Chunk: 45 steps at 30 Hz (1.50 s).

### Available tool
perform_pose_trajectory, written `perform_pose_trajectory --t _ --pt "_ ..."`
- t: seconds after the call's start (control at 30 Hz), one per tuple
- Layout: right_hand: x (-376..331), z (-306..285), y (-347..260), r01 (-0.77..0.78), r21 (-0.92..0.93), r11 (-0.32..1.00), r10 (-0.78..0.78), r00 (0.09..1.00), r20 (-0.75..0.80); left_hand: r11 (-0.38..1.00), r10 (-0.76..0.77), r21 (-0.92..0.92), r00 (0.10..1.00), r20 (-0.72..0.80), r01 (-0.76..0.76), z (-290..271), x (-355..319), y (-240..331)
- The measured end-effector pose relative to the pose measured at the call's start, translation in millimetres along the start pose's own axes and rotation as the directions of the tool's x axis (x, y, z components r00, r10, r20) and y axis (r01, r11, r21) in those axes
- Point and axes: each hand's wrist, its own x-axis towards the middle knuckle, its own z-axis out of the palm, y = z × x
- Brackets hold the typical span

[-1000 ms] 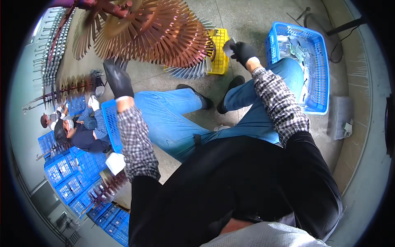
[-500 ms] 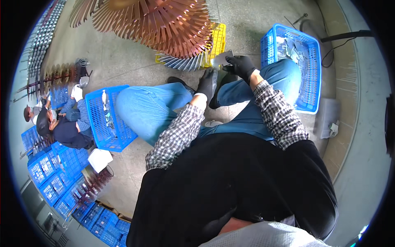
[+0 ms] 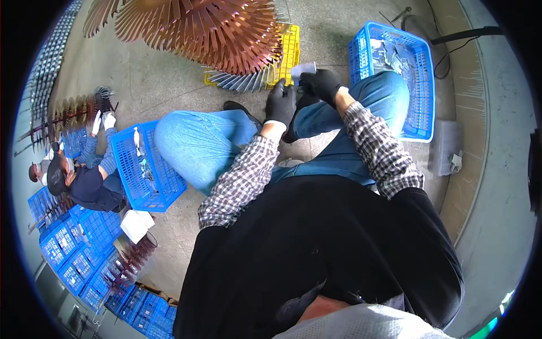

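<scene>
Can't really see past the gloves: right hand [image 3: 319, 85] pinches a small grey metal piece [image 3: 303, 70] over the knees, left hand [image 3: 280, 103] curled beside it. Blue crate [image 3: 420, 73] holds more grey pieces.

Bright, even daylight, soft shadows, strong fisheye bending and black vignette at the rim.

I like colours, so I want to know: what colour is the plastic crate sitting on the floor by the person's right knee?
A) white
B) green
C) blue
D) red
C: the slatted plastic crate beside the right knee is blue and holds grey metal pieces; the only other crate colour nearby is the yellow plastic crate under the copper fan-shaped piece.
</scene>
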Motion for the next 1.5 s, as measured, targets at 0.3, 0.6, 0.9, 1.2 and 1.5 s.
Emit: perform_pose_trajectory --t 0.3,0.6,0.9,1.2,1.5 --pt "69 40 16 -0.029 0.213 0.977 0.028 1.0 0.008 0.539 0.449 0.709 0.867 0.216 -0.455 -94 23 33" --pt "97 54 27 -0.022 0.232 0.972 0.024 1.0 -0.004 0.423 0.45 0.758 0.841 0.3 -0.496 -96 38 18" --pt "102 56 27 0.059 0.026 0.998 -0.058 0.998 -0.013 0.427 0.509 0.779 0.834 0.214 -0.46 -76 31 12" --pt "87 65 10 0.176 -0.316 0.932 -0.193 0.981 -0.025 0.482 0.363 0.781 0.901 0.236 -0.398 -83 51 7" --pt "91 66 19 0.202 -0.549 0.811 -0.304 0.947 -0.101 0.5 0.385 0.759 0.892 0.237 -0.417 -80 66 25"
